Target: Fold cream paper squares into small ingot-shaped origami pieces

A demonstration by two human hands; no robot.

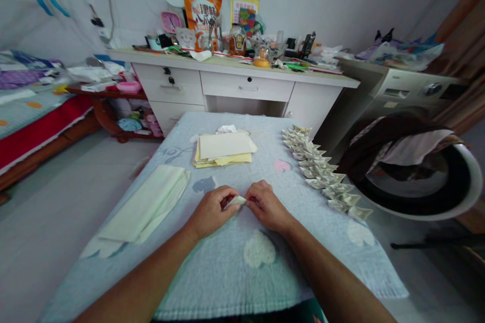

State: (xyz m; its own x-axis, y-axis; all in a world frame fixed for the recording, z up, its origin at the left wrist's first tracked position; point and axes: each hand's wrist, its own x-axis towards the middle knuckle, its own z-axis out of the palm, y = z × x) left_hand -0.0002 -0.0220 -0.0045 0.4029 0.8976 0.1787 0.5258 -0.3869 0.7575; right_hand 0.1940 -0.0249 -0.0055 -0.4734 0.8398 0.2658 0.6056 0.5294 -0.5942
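Between my two hands is a small folded piece of pale paper (236,201), held just above the cloth-covered table (231,272). My left hand (214,209) grips its left side between thumb and fingers. The thumb and fingertips of my right hand (268,206) pinch its right tip. Part of the paper is hidden by my fingers. To the right, several folded paper boats (318,164) stand in close rows. A stack of cream and yellow paper sheets (225,146) lies beyond my hands, and a pile of pale green folded paper (147,204) lies to the left.
Behind the table stands a white desk (246,83) crowded with jars, a pink clock (171,21) and an orange snack bag (202,15). At the right, a washing machine (394,86) has its round door open with clothes hanging out. A bed (41,111) is at the left.
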